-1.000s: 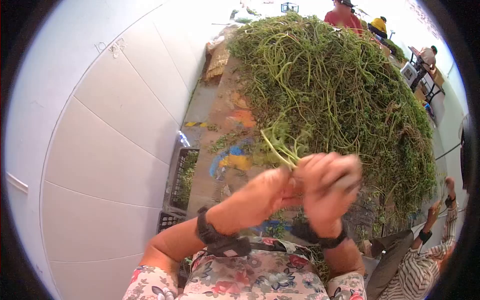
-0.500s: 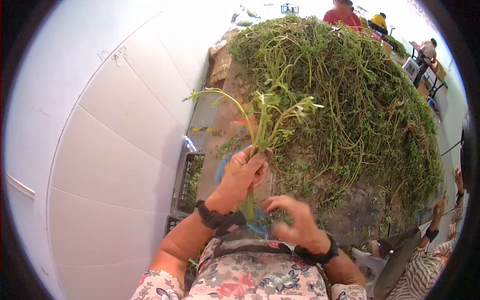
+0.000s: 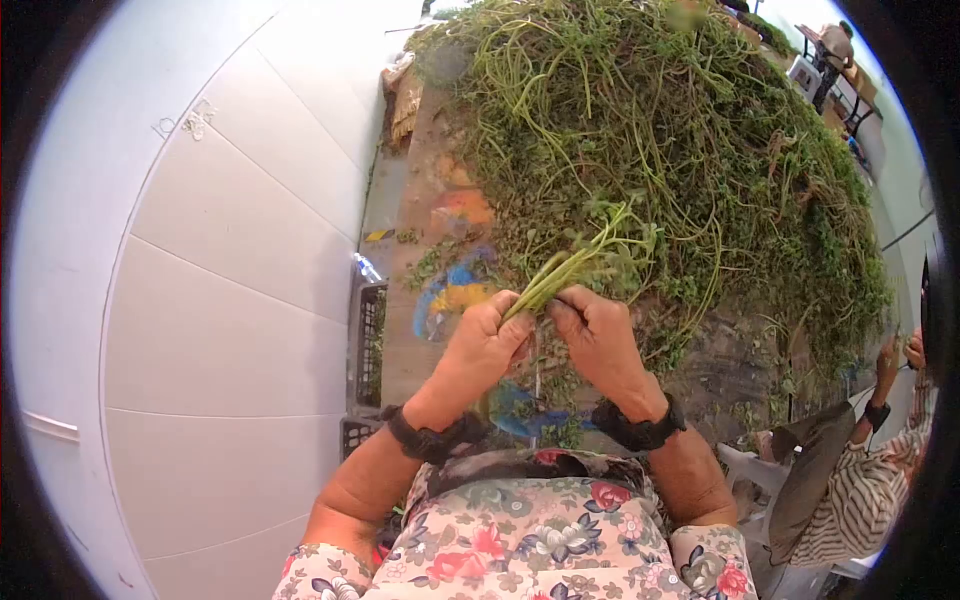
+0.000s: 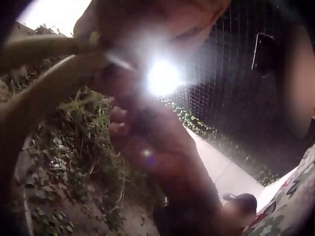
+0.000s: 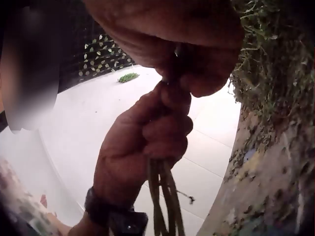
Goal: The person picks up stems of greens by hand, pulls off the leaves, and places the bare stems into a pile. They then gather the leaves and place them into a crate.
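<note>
In the head view the left hand (image 3: 484, 346) grips a small bunch of green stems (image 3: 545, 283), whose leafy tops slant up and right over the table. The right hand (image 3: 603, 343) is close beside it, fingers curled in at the bunch, thumb and fingertips together. In the right wrist view the stems (image 5: 165, 196) hang below the left hand's (image 5: 142, 137) curled fingers, and the right hand (image 5: 182, 34) meets it from above. Glare in the left wrist view hides the fingertips; thick stems (image 4: 44, 83) cross at its left.
A large heap of leafy stems (image 3: 650, 130) covers much of the table (image 3: 415, 200). Dark crates (image 3: 369, 340) stand at the table's left, by a pale wall (image 3: 230, 330). Another person in a striped top (image 3: 850, 510) sits at the right; one more is at the far right.
The right hand, apart from the bunch half a second ago, has come back beside the left hand. The bunch, upright then, now tilts to the right. The head view has shifted.
</note>
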The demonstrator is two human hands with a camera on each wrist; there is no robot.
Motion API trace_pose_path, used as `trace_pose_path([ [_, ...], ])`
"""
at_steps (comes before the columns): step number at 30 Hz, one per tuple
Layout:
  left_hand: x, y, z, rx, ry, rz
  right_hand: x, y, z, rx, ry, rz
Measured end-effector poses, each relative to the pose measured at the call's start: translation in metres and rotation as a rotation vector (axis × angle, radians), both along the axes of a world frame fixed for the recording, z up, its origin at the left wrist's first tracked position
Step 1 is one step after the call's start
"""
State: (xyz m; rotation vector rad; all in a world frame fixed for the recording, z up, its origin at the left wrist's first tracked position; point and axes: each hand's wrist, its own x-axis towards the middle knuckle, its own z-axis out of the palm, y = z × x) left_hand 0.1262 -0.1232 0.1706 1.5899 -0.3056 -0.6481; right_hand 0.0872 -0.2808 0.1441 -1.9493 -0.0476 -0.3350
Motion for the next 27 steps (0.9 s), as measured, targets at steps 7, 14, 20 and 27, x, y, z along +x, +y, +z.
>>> trace_pose_path([
  [7, 0.001, 0.004, 0.009, -0.001, 0.024, 0.057, 0.007, -0.063, -0.006, 0.575, 0.245, -0.31],
  [14, 0.016, 0.013, 0.005, -0.175, 0.272, 0.098, -0.025, -0.061, -0.011, 0.978, 0.461, -0.015],
  [20, 0.013, 0.006, 0.013, -0.064, 0.256, 0.014, -0.005, -0.037, 0.006, 0.8, 0.4, 0.077],
  [27, 0.01, 0.008, 0.014, -0.055, 0.209, -0.066, 0.009, -0.035, -0.013, -0.173, 0.03, -0.1],
])
